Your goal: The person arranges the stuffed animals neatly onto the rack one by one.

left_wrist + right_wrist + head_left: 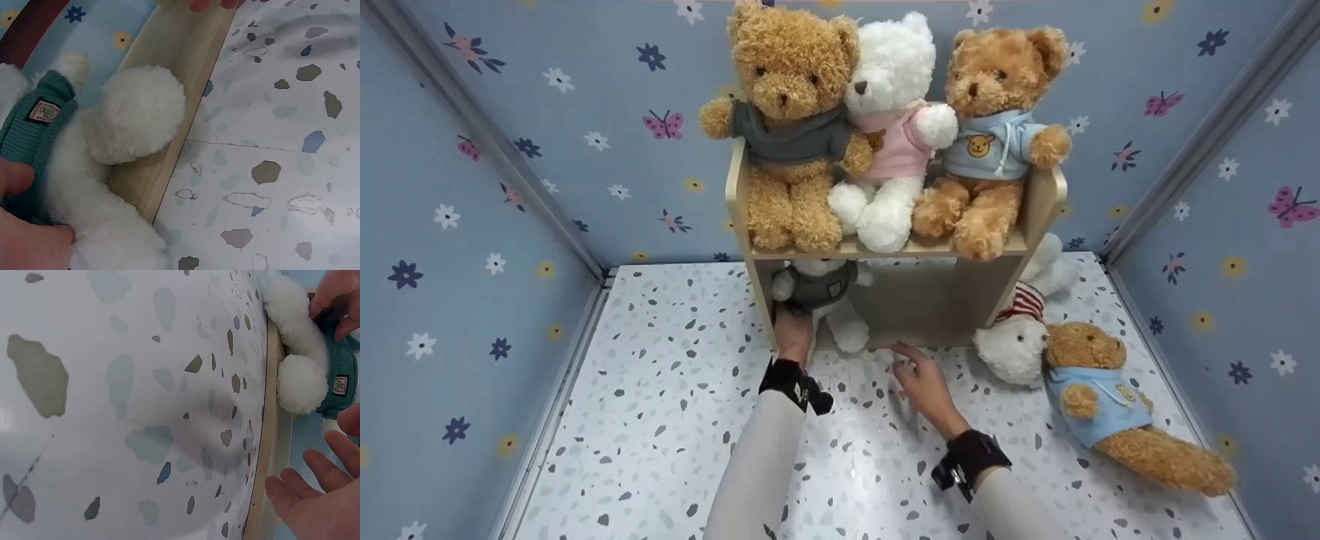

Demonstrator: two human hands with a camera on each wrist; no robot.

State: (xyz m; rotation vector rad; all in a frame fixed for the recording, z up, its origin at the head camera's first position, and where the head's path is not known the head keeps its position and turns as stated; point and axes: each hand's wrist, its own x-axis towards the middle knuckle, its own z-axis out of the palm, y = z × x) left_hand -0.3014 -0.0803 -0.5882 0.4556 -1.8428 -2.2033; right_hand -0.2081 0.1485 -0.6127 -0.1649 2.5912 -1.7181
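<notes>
A white teddy bear (847,326) in a dark green knitted vest sits in the left part of the lower shelf compartment, its head mostly hidden by the board above. My left hand (793,334) grips the bear at its side, with thumb and fingers on the vest (34,135) in the left wrist view. One round white foot (140,115) pokes out over the shelf's front edge. Close to that front edge, right of the bear, my right hand (924,384) holds nothing, its fingers (323,469) spread and relaxed.
On the shelf unit's (885,253) top board sit a brown bear (787,90), a white bear in pink (889,142) and a brown bear in light blue (997,142). A white bear in stripes (1012,349) and another brown bear (1102,397) lie on the speckled floor, right.
</notes>
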